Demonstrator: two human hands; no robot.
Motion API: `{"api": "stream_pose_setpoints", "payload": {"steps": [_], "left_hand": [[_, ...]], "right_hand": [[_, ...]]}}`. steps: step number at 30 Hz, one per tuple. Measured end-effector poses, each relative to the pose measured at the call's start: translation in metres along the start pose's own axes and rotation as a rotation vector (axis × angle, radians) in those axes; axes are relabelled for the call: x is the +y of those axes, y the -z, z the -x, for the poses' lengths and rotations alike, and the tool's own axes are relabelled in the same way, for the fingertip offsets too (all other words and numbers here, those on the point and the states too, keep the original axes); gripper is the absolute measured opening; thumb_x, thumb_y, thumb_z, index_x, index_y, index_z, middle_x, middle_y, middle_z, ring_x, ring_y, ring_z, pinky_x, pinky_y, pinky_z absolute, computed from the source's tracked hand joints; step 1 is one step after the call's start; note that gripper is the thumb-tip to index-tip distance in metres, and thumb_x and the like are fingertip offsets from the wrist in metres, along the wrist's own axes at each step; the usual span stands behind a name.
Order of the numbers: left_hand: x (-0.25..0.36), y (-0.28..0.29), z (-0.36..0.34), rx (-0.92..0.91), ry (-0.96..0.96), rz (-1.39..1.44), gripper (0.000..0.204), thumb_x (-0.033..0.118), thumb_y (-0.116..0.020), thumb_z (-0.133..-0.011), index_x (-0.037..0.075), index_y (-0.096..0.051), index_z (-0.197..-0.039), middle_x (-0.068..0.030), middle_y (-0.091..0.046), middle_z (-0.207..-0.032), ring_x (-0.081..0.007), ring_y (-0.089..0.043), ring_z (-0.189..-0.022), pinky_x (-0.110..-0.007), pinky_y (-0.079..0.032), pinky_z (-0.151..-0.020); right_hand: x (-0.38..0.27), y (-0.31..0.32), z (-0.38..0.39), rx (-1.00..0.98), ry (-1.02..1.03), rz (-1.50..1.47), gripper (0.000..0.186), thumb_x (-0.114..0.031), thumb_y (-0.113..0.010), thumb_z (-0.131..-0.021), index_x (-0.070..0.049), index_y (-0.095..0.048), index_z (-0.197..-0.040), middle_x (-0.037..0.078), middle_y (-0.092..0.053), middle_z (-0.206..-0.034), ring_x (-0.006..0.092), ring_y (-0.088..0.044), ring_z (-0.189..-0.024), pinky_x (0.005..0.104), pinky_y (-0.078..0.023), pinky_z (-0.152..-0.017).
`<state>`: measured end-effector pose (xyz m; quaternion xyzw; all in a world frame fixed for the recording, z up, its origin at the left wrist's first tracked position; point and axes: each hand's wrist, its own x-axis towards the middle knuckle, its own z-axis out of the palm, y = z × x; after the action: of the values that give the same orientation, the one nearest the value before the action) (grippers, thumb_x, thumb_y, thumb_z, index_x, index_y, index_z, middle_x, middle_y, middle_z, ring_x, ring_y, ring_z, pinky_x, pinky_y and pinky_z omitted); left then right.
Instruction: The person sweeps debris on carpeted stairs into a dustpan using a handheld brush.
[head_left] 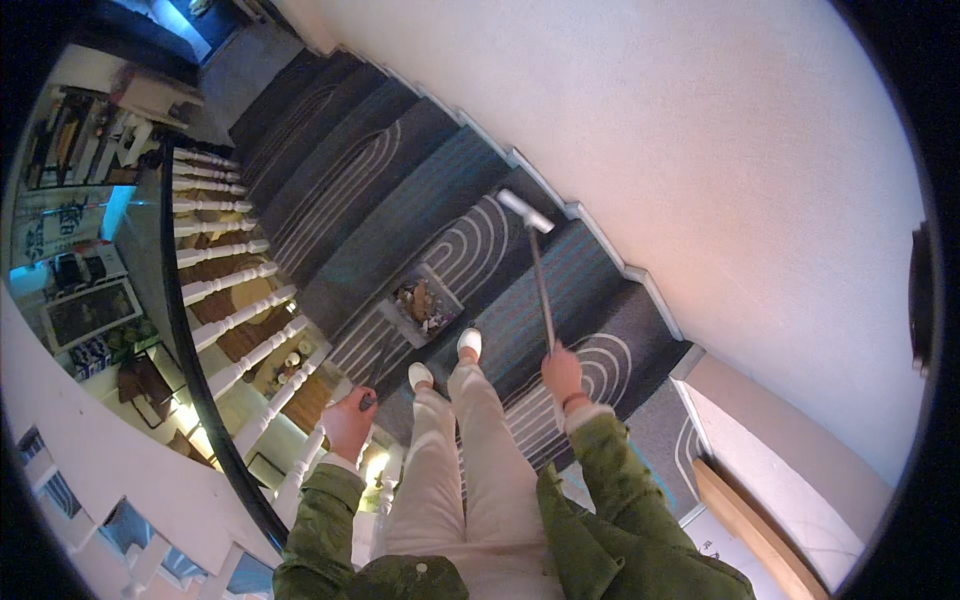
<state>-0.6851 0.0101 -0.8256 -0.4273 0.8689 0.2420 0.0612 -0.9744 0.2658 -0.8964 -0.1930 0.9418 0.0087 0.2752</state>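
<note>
My right hand [563,375] is closed around the grey handle of a long-handled broom [541,280]. Its narrow white head rests against a carpeted step, close to the wall. Down on the left, my left hand [348,424] grips the dark handle of a long-handled dustpan [457,283]. The pan lies on a stair tread just beyond my feet. Inside it is a heap of debris [420,300], brown scraps mixed with pale bits. The bristles of the broom cannot be made out.
Dark stairs [345,215] with pale arched patterns run away to the upper left. White balusters [230,290] under a black handrail [190,335] border the left. A plain wall [740,130] rises on the right, above a stepped white skirting board [650,290]. My white shoes [469,343] stand on the steps.
</note>
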Motion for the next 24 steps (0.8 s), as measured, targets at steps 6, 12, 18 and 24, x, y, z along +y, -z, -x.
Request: {"api": "stream_pose_setpoints", "payload": {"steps": [6, 12, 18, 24], "left_hand": [[0.005, -0.005, -0.009, -0.097, -0.003, -0.027, 0.017, 0.024, -0.069, -0.069, 0.019, -0.061, -0.083, -0.0058, -0.063, -0.069, -0.0259, -0.062, -0.062, -0.037, -0.047, -0.051], [-0.015, 0.009, -0.017, -0.067, 0.021, -0.027, 0.016, 0.027, -0.067, -0.071, 0.019, -0.061, -0.084, -0.0061, -0.064, -0.070, -0.0257, -0.062, -0.062, -0.038, -0.047, -0.052], [0.006, 0.020, -0.050, -0.130, 0.008, -0.107, 0.016, 0.029, -0.064, -0.073, 0.018, -0.060, -0.085, -0.0074, -0.064, -0.071, -0.0265, -0.062, -0.064, -0.039, -0.047, -0.054], [0.008, 0.007, -0.054, -0.103, -0.045, -0.027, 0.018, 0.031, -0.063, -0.074, 0.018, -0.060, -0.085, -0.0083, -0.062, -0.066, -0.0281, -0.061, -0.063, -0.040, -0.046, -0.053]], "right_hand": [[0.001, -0.026, -0.062, -0.051, 0.026, -0.128, 0.020, -0.015, -0.052, -0.079, 0.004, -0.056, -0.083, 0.020, -0.061, -0.081, 0.0347, -0.060, -0.074, 0.0409, -0.049, -0.064], [0.016, 0.054, 0.028, -0.620, -0.167, -0.658, 0.020, -0.015, -0.054, -0.079, 0.004, -0.056, -0.085, 0.022, -0.060, -0.071, 0.0354, -0.059, -0.065, 0.0430, -0.046, -0.056], [0.025, 0.003, -0.008, 0.104, 0.168, 0.039, 0.021, -0.015, -0.053, -0.083, 0.004, -0.053, -0.090, 0.019, -0.058, -0.069, 0.0316, -0.058, -0.058, 0.0401, -0.048, -0.050], [-0.057, -0.105, 0.000, -0.056, -0.297, -0.188, 0.023, -0.019, -0.059, -0.074, 0.001, -0.056, -0.084, 0.023, -0.060, -0.078, 0.0395, -0.058, -0.071, 0.0462, -0.048, -0.063]]}}
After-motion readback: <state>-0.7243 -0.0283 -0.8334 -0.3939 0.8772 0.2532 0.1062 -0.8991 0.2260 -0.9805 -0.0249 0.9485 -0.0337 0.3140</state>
